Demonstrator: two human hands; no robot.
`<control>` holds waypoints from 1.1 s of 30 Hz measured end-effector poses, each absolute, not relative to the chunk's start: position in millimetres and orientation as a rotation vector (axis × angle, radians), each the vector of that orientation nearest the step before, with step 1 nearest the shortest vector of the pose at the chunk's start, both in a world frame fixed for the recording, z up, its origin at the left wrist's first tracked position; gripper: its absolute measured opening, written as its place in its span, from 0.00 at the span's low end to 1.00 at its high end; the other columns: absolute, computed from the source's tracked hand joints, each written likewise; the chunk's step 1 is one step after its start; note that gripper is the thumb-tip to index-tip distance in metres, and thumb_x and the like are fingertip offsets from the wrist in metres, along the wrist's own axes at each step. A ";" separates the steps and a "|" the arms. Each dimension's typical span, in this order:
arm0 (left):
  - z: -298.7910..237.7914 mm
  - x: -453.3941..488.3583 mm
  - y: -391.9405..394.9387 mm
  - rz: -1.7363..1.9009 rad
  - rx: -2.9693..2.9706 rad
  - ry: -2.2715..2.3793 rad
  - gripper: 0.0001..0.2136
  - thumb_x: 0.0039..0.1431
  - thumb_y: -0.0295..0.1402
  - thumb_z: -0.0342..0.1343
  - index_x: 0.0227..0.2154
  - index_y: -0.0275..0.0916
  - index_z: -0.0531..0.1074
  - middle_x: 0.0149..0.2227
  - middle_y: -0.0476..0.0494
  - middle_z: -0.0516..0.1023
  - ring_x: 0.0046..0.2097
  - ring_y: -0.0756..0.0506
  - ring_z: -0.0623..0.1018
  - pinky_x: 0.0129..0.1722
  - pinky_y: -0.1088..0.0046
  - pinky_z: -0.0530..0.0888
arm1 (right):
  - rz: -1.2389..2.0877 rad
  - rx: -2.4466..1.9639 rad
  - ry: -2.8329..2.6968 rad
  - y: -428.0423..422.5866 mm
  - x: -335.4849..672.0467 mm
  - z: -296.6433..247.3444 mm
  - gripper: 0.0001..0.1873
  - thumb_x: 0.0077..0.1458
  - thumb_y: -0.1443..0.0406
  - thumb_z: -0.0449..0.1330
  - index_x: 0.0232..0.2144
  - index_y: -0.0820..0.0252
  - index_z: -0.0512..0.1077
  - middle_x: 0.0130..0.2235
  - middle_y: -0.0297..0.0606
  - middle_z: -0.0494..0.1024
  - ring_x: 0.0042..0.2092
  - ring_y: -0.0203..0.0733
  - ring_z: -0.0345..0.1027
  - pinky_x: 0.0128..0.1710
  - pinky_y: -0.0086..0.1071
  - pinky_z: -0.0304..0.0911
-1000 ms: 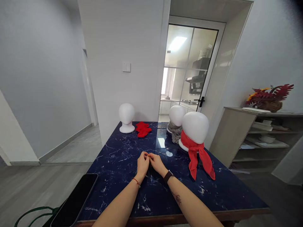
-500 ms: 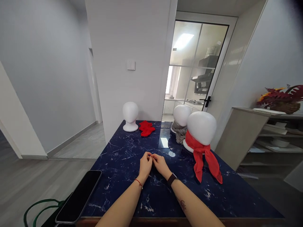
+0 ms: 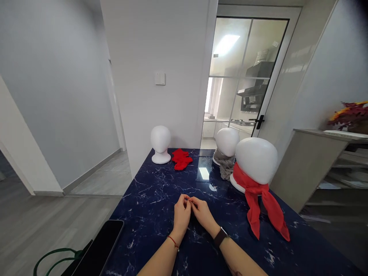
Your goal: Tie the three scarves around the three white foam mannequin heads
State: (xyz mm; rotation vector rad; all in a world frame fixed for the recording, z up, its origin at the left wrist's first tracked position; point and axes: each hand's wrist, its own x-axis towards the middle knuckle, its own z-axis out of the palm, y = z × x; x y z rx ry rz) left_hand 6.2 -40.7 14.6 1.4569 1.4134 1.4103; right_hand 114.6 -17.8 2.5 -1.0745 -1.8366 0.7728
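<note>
My left hand point(image 3: 182, 214) and my right hand point(image 3: 203, 213) rest together on the dark blue marble table point(image 3: 149, 199), fingertips touching in a pinch. What they pinch is too small to make out. To the right stands a white foam head point(image 3: 257, 161) with a red scarf point(image 3: 260, 205) tied round its neck. Behind it is a second foam head point(image 3: 227, 142) wearing a grey scarf point(image 3: 224, 168). A bare third foam head point(image 3: 160, 143) stands at the far left, with a folded red cloth point(image 3: 181, 159) beside it.
A black phone point(image 3: 97, 249) lies at the table's near left corner, above a green-handled item point(image 3: 54, 258). A white wall and a glass door point(image 3: 244, 76) stand behind the table. Shelves point(image 3: 330, 161) with a flower basket point(image 3: 352, 117) are at the right.
The view has shifted so everything sits lower and further right. My hands stay pinched together at the same spot on the table.
</note>
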 end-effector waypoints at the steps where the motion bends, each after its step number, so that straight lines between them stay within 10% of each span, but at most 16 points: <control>1: 14.4 6.5 -41.2 1.405 1.453 1.417 0.07 0.54 0.30 0.45 0.31 0.39 0.68 0.25 0.50 0.72 0.28 0.49 0.72 0.30 0.74 0.66 | 0.781 -1.080 -1.833 -18.4 114.6 2.5 0.15 0.57 0.64 0.48 0.35 0.58 0.75 0.30 0.38 0.78 0.30 0.41 0.70 0.32 0.31 0.63; 14: 18.9 7.4 -46.3 1.322 1.403 1.417 0.07 0.58 0.32 0.44 0.33 0.40 0.66 0.30 0.47 0.73 0.33 0.47 0.74 0.35 0.71 0.68 | 0.947 -1.109 -1.741 -22.8 112.0 3.7 0.14 0.57 0.61 0.49 0.35 0.57 0.74 0.34 0.39 0.78 0.34 0.43 0.72 0.36 0.33 0.65; 22: 10.5 8.1 -43.0 1.300 1.339 1.476 0.07 0.58 0.33 0.44 0.39 0.41 0.62 0.25 0.51 0.64 0.28 0.48 0.67 0.30 0.73 0.64 | 0.969 -1.175 -1.573 59.5 99.9 16.4 0.17 0.54 0.55 0.51 0.38 0.60 0.69 0.22 0.32 0.70 0.20 0.35 0.63 0.21 0.29 0.60; 33: -12.3 16.5 -29.0 1.320 1.323 1.391 0.06 0.54 0.36 0.48 0.28 0.39 0.65 0.18 0.56 0.56 0.20 0.53 0.56 0.23 0.76 0.53 | 0.642 -1.220 -2.054 237.5 -2.7 55.8 0.41 0.36 0.64 0.68 0.54 0.66 0.61 0.54 0.53 0.66 0.56 0.54 0.60 0.55 0.41 0.56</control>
